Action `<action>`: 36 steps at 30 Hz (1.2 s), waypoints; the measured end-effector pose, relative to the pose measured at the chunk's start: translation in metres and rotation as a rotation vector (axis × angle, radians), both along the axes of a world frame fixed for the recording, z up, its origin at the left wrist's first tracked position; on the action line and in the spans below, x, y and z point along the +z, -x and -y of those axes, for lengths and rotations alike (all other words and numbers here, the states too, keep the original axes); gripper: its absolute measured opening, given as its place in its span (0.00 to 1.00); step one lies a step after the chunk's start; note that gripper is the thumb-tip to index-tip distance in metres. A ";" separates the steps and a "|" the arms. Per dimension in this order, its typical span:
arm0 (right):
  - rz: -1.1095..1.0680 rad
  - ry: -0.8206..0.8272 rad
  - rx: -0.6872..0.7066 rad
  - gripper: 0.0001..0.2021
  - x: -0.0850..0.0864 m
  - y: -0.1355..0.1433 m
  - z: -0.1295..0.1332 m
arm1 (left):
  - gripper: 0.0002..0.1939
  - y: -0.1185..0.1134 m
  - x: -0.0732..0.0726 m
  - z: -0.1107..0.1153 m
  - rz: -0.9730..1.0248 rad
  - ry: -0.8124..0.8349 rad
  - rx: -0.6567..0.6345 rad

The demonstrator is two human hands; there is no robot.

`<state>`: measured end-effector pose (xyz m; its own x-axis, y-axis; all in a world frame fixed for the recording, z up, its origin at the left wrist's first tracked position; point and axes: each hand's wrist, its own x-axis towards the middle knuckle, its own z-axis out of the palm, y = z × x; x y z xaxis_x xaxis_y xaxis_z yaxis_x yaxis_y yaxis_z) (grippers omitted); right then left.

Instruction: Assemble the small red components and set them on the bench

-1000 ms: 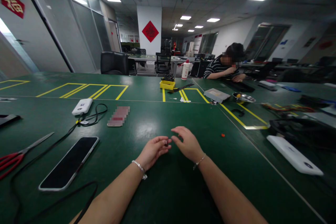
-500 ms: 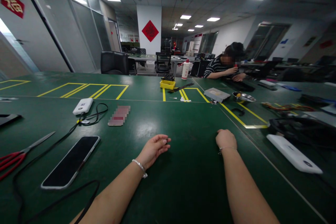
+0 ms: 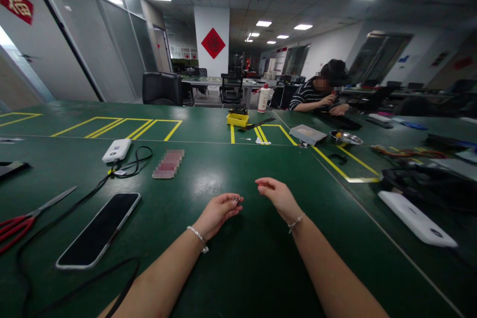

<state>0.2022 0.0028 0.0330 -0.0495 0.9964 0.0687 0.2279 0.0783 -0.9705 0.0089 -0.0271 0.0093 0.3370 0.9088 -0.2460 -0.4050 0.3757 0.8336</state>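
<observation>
My left hand (image 3: 219, 212) is closed over the green table (image 3: 208, 268), its thumb and fingers pinching a tiny, shiny metallic piece (image 3: 236, 199) too small to name. To its right, my right hand (image 3: 278, 198) is held in a pinch, its fingertips pointing left toward the left hand. A speck of red shows at those fingertips, but I cannot make out what it is. A gap separates the two hands. Both wrists wear thin bracelets.
Left lie a phone (image 3: 100, 231), red-handled scissors (image 3: 32, 218), a white device (image 3: 117, 150) with a black cable, and a blurred reddish item (image 3: 169, 164). Right is a white power bank (image 3: 415, 218). Farther back are a yellow box (image 3: 237, 119), a metal bowl (image 3: 346, 138) and a seated person (image 3: 316, 92).
My right hand has moved left toward my left hand and turned, so its pinching fingertips now show. The left hand has stayed almost in place, with more of its small piece visible.
</observation>
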 end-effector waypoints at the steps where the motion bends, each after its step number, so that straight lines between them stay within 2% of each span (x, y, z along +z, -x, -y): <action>1: -0.035 0.008 0.044 0.11 0.001 0.010 0.003 | 0.08 0.000 0.000 0.000 0.001 -0.001 -0.013; 4: -0.087 0.041 0.091 0.08 0.001 0.029 0.011 | 0.09 0.001 0.000 0.000 0.009 -0.013 -0.047; 9: -0.169 0.073 0.114 0.07 -0.001 0.041 0.017 | 0.10 0.000 -0.001 0.000 0.010 -0.042 -0.079; 14: -0.128 -0.052 0.065 0.04 -0.009 0.050 0.017 | 0.08 -0.001 -0.001 0.001 -0.014 -0.033 -0.089; 17: -0.007 -0.173 0.108 0.02 -0.010 0.048 0.018 | 0.07 0.000 -0.001 0.001 -0.005 -0.032 -0.094; 21: 0.149 -0.316 0.217 0.05 -0.006 0.041 0.020 | 0.07 0.000 -0.002 0.000 -0.012 -0.026 -0.096; 23: 0.165 -0.334 0.222 0.06 -0.006 0.040 0.020 | 0.07 0.001 -0.001 0.000 -0.014 -0.025 -0.099; 29: 0.091 -0.268 0.118 0.04 -0.012 0.044 0.017 | 0.09 0.001 -0.001 0.001 -0.030 -0.006 -0.102; 36: 0.216 -0.423 0.235 0.07 -0.007 0.038 0.018 | 0.08 0.001 -0.005 -0.001 -0.028 -0.012 -0.082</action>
<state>0.1641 -0.0154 0.0258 -0.3255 0.8441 0.4261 0.3484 0.5260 -0.7758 0.0082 -0.0257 0.0042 0.4032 0.8816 -0.2452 -0.3497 0.3961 0.8490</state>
